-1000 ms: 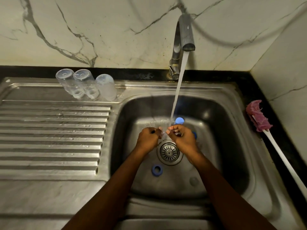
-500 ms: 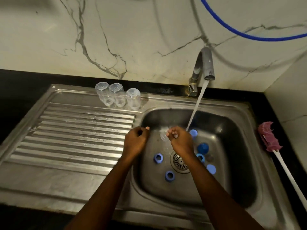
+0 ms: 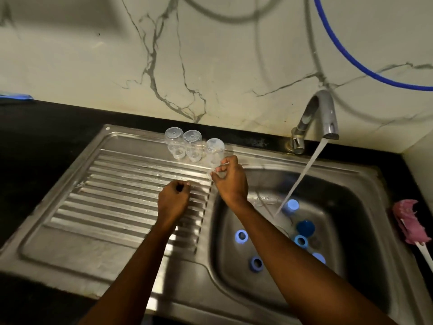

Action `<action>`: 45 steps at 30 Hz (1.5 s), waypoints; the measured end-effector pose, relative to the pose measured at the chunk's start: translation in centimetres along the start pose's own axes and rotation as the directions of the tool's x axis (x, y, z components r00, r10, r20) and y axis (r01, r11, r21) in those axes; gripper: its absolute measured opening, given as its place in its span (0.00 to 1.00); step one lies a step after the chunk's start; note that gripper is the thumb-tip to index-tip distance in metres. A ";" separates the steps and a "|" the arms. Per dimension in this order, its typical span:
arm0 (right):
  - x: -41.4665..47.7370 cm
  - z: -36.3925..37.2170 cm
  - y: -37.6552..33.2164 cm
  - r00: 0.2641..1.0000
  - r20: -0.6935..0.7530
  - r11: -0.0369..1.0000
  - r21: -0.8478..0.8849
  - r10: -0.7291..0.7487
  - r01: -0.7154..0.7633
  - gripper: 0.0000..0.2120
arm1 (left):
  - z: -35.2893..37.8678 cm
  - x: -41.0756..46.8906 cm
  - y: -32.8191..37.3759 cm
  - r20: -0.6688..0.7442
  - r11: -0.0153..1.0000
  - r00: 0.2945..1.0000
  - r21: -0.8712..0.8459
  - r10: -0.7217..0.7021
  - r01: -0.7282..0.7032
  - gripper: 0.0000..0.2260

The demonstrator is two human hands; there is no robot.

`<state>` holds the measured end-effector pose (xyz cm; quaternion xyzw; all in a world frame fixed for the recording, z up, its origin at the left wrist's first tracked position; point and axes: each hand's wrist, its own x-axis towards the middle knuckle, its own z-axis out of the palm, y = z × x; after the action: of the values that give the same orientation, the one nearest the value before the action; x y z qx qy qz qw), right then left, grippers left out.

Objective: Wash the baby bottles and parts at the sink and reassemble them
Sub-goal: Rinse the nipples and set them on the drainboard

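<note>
Your R hand [image 3: 230,184] pinches a small clear part [image 3: 212,172], blurry, over the drainboard [image 3: 117,195], just beside three upturned bottles [image 3: 193,146]. L hand [image 3: 174,198] is curled over the ribs, can't tell if it's holding anything. Tap [image 3: 321,113] is on, blue rings [image 3: 241,236] lie in the basin [image 3: 351,207].

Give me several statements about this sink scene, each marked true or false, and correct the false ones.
1. Water is running from the tap. True.
2. Three clear bottles stand upside down on the drainboard. True.
3. The pink brush lies inside the basin. False: it lies on the ledge to the right of the basin.
4. The blue rings sit on the drainboard. False: they lie in the basin.
5. The right hand pinches a clear part near the bottles. True.
</note>
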<state>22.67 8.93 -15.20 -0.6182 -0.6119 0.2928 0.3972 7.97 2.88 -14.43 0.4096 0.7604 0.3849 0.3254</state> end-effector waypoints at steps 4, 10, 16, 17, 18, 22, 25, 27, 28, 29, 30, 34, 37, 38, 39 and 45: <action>0.0 1.5 0.5 0.999 -0.030 0.999 -0.025 -0.036 0.036 0.20 | 0.2 0.0 -0.2 0.031 1.000 0.999 0.025 0.015 -0.016 0.11; 0.0 1.7 1.1 0.999 -0.030 0.999 0.025 -0.035 0.036 0.21 | 1.2 -0.1 -0.2 0.099 0.999 0.995 0.031 0.031 -0.035 0.08; -1.7 -0.3 2.7 0.996 -0.082 0.991 0.126 -0.029 0.040 0.13 | 2.9 -0.8 0.7 0.148 0.990 0.983 0.077 0.105 -0.117 0.08; -2.2 -0.9 3.1 0.996 -0.084 0.991 0.128 -0.021 0.032 0.10 | 3.4 -1.0 1.0 0.162 0.987 0.979 0.082 0.126 -0.140 0.08; -2.9 -1.5 3.5 0.996 -0.089 0.993 0.119 -0.011 0.022 0.09 | 4.0 -1.3 1.3 0.178 0.983 0.973 0.089 0.145 -0.163 0.08; -5.7 -4.1 6.1 0.990 -0.131 0.996 0.083 0.055 -0.044 0.07 | 6.7 -2.6 2.4 0.259 0.968 0.950 0.131 0.175 -0.214 0.07; -7.3 -6.3 8.6 0.984 -0.150 0.994 0.063 0.100 -0.091 0.06 | 8.9 -3.7 2.9 0.302 0.956 0.930 0.136 0.210 -0.260 0.06; -8.3 -7.8 10.5 0.974 -0.188 0.992 0.041 0.128 -0.122 0.07 | 10.5 -4.6 2.9 0.336 0.948 0.915 0.141 0.225 -0.285 0.05; -8.7 -8.6 11.2 0.969 -0.201 0.990 0.018 0.144 -0.143 0.07 | 11.3 -4.9 2.8 0.350 0.945 0.909 0.146 0.227 -0.292 0.04; -9.0 -9.4 11.8 0.964 -0.209 0.985 -0.016 0.162 -0.170 0.07 | 12.1 -5.2 2.6 0.369 0.944 0.903 0.151 0.222 -0.293 0.05; -9.3 -10.2 12.6 0.959 -0.210 0.979 -0.036 0.191 -0.203 0.07 | 12.8 -5.6 2.4 0.389 0.942 0.895 0.155 0.217 -0.296 0.05; -9.4 -12.8 15.8 0.935 -0.167 0.939 -0.094 0.314 -0.332 0.07 | 15.4 -6.3 1.8 0.426 0.932 0.877 0.170 0.223 -0.320 0.05; -9.2 -14.9 18.1 0.920 -0.123 0.915 -0.118 0.372 -0.386 0.05 | 17.4 -6.7 1.4 0.431 0.943 0.887 0.194 0.166 -0.271 0.04; -9.1 -15.5 18.7 0.915 -0.116 0.907 -0.132 0.386 -0.399 0.04 | 17.9 -6.7 1.3 0.431 0.944 0.888 0.198 0.159 -0.265 0.04; -9.0 -16.0 19.3 0.906 -0.110 0.894 -0.152 0.408 -0.421 0.03 | 18.4 -6.6 1.1 0.431 0.943 0.888 0.197 0.161 -0.267 0.04; -8.2 -17.1 21.3 0.880 -0.051 0.849 -0.245 0.472 -0.469 0.08 | 20.1 -6.4 0.0 0.424 0.938 0.889 0.204 0.174 -0.281 0.02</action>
<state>47.65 -0.03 -25.56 -0.7923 -0.4760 0.3053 0.2290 27.15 3.74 -23.15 0.6054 0.6679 0.2258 0.3694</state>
